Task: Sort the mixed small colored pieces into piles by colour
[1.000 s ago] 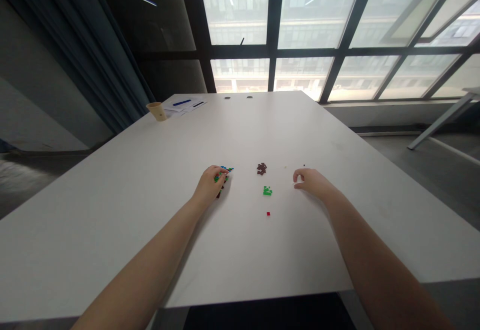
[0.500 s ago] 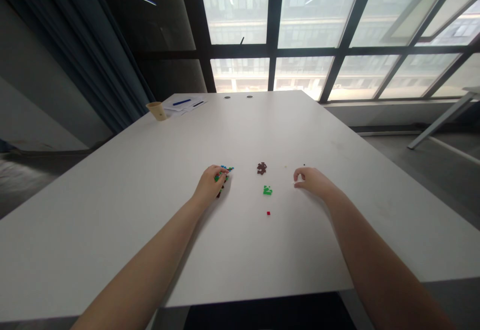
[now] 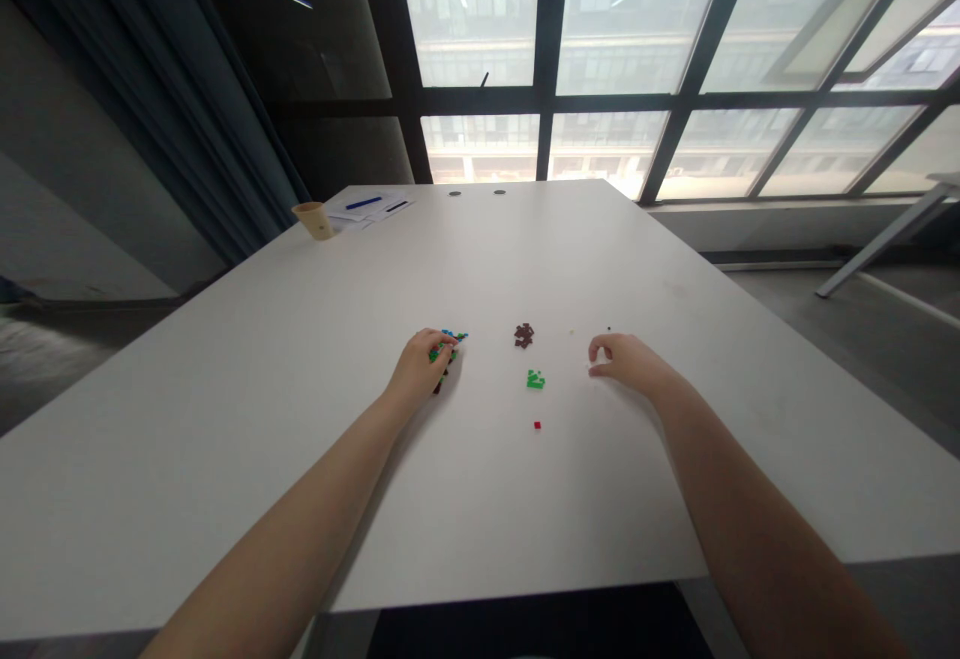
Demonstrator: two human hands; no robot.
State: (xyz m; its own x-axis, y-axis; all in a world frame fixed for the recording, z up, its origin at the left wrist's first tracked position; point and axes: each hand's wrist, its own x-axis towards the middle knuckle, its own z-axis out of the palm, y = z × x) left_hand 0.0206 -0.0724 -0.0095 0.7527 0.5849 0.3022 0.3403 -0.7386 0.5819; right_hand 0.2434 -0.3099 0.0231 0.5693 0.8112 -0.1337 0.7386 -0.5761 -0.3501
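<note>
On the left, my left hand (image 3: 417, 367) rests over a pile of small mixed toy bricks (image 3: 444, 352) in blue, green and dark brown. Its thumb and fingers are bent together at the pile, and what lies between them is too small to make out. My right hand (image 3: 621, 359) is low over the table, thumb and forefinger curved with a gap between their tips. Close to those tips lies a tiny white piece (image 3: 588, 366), hard to see against the tabletop. Between the hands are a heap of brown bricks (image 3: 523, 336), a green group (image 3: 535, 379) and one red brick (image 3: 537, 425).
A tiny yellowish piece (image 3: 571, 332) and a black one (image 3: 609, 328) lie beyond my right hand. Far left on the white table (image 3: 480, 509) stand a tan cup (image 3: 313, 221) and papers (image 3: 369, 211) with a blue pen (image 3: 364, 203).
</note>
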